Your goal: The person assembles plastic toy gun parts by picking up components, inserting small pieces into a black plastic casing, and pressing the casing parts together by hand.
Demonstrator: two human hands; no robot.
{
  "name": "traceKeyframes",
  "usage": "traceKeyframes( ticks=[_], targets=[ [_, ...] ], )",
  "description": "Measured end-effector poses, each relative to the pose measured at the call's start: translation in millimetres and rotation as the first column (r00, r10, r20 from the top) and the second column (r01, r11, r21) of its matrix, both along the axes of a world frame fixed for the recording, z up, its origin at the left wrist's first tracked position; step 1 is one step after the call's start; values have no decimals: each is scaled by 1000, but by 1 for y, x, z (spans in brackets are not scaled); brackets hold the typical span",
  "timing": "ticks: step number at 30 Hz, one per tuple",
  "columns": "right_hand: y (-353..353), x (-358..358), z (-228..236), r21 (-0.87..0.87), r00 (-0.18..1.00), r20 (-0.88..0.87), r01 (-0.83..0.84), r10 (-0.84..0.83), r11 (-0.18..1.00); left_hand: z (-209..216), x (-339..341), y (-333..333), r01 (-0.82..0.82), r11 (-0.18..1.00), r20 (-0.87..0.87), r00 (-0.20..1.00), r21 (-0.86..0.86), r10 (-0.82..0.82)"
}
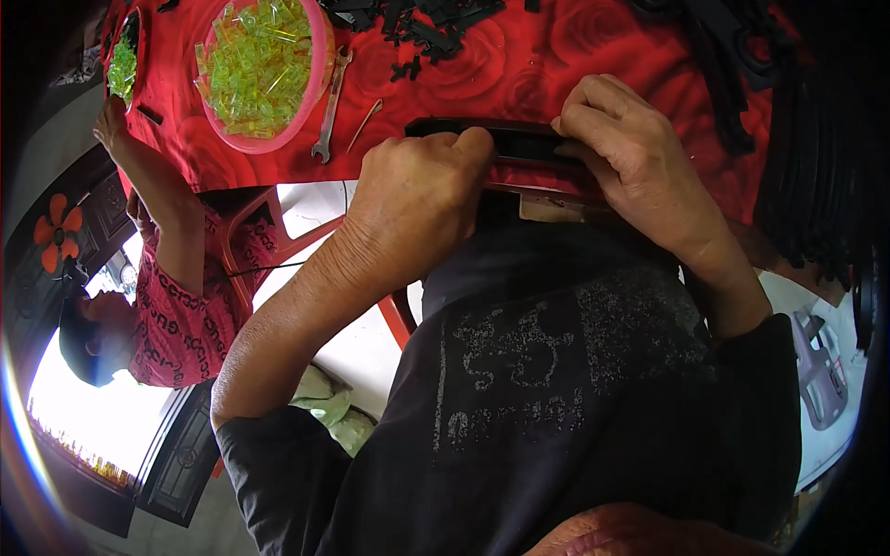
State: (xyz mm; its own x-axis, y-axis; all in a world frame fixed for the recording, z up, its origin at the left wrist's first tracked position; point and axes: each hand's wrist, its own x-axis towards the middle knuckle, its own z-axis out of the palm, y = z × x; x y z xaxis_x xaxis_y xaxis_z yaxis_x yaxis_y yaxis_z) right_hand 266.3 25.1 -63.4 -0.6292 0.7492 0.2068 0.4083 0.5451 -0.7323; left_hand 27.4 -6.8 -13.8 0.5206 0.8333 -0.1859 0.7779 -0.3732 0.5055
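Observation:
A long black channel-shaped part (528,142) lies along the near edge of the table, just in front of my body. My left hand (415,190) is closed over its left portion, knuckles up, fingertips hidden underneath. At the right end, my right hand (623,137) has its fingers bent and pressed to the part, with thumb and fingertips near its hollow inside. Whether a smaller piece sits between those right fingertips cannot be made out.
On the red rose-patterned tablecloth (473,79) stand a pink basin (323,56) of yellow-green clear pieces, a wrench (332,107) and a thin stick (366,125). Black pieces (431,32) lie at the back, more black parts (723,83) at right. Another person (181,306) sits at left.

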Motion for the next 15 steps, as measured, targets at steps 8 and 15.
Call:
traceKeyframes(
  ticks=[8,15],
  targets=[
    [13,-11,6,-13,1000,-23,1,-1,1000,6,-11,14,25,1000,-12,1000,8,-25],
    [25,-31,8,-38,999,-4,-32,31,999,7,-29,24,35,999,-79,996,22,-33]
  ],
)
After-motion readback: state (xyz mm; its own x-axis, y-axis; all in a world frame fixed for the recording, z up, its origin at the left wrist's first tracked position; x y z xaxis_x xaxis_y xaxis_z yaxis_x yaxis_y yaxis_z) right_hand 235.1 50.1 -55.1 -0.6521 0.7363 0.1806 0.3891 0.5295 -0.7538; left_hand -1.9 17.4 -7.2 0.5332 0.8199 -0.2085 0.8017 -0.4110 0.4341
